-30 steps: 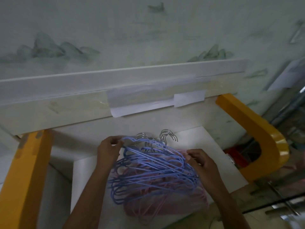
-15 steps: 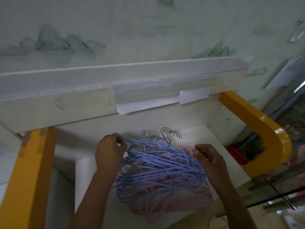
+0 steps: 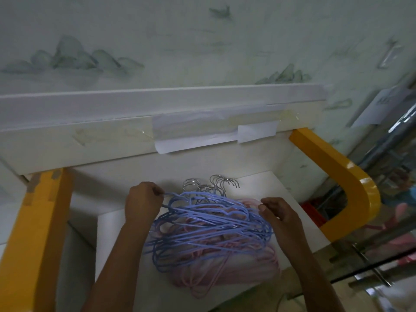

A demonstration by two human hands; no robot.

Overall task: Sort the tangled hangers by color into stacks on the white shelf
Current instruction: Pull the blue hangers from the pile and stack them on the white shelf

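Shelf: we see a white shelf (image 3: 276,192) below us, its bare surface showing to the right of and behind the pile.
Pile: a tangle of hangers lies in the middle of the shelf, all in one heap and not yet split by colour.
Blue hangers (image 3: 209,224): these sit on top of the heap, their wires crossing one another at many angles.
Pink hangers (image 3: 225,275): these lie underneath, showing mostly at the near and right edges of the heap.
Hooks (image 3: 216,183): a cluster of bare metal hooks sticks out at the far side of the pile, pointing toward the wall.
Left hand (image 3: 144,203): we have it at the far left edge of the heap, fingers curled closed around the end of a blue wire.
Right hand (image 3: 279,215): we have it at the right edge, thumb and fingers pinched narrowly at the wires where blue and pink meet; we cannot tell which colour it grips.
Frame: yellow posts (image 3: 38,233) stand on either side of the shelf, the right one curving round.
Ledge: a pale ledge (image 3: 112,143) runs across above the shelf, with paper (image 3: 198,143) taped to its front.
Wall (image 3: 202,52): pale, painted with faint grey-green hills.
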